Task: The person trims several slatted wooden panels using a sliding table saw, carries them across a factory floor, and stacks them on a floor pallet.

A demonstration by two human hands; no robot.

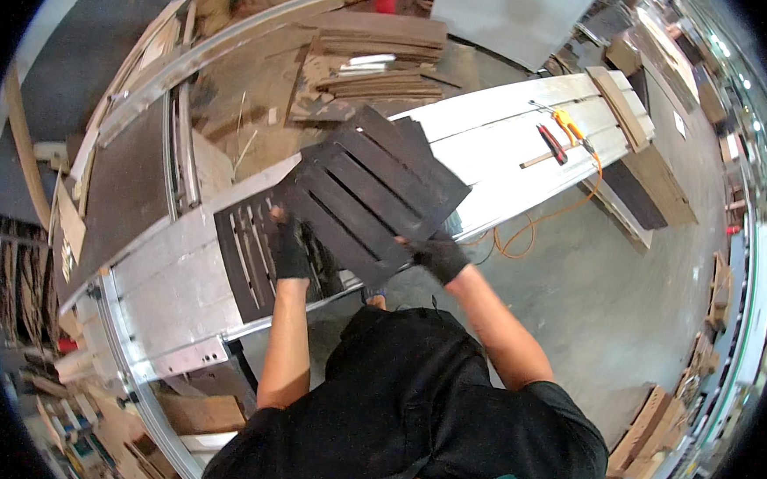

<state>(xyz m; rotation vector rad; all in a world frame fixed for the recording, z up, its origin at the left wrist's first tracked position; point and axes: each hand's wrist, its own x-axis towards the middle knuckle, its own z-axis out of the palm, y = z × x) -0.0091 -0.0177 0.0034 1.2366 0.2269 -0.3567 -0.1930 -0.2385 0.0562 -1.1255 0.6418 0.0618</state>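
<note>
Metal table point(170, 283) under black panel point(376, 185), slots point(360, 199) upper-left to lower-right

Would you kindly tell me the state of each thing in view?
Dark slotted panels: held, overlapping
Left grip: at their left edge, closure unclear
Right grip: closed on their lower right edge
Another slotted panel: flat on the workbench
Orange cable: loosely looped
Yellow tool: lying on workbench
Red tool: lying alongside
Brown boards: piled

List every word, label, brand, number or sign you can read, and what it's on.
No text can be read in this view.
White label on the grey board at right: any print too small.
Yellow-orange tool: any marking too small.
Dark slotted panels, held up: no marking visible.
</note>
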